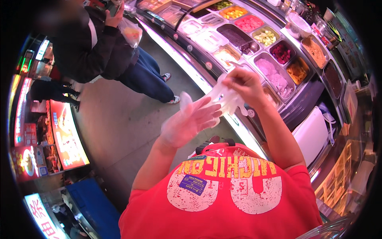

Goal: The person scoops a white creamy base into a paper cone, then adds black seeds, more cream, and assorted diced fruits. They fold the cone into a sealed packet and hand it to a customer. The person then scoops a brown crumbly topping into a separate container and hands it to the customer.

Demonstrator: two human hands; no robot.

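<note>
My left hand (190, 120) wears a thin, translucent disposable glove, with its palm turned up and its fingers stretched out. A second disposable glove (227, 100) hangs crumpled just beyond those fingertips, its loose fingers dangling. My bare right hand (246, 85) pinches this second glove between thumb and fingers. Both hands are in front of a topping counter, with the right one close to a metal tub of pale purple paste (272, 73). Whether the left fingertips touch the hanging glove, I cannot tell.
Along the counter are tubs of red cubes (248, 24), pale green cubes (266, 37) and dark jelly (234, 36). A bright counter edge (199, 82) runs diagonally. Beyond it stands a person in dark clothes (107, 59) with a plastic bag (131, 32). Lit stalls (65, 135) line the left.
</note>
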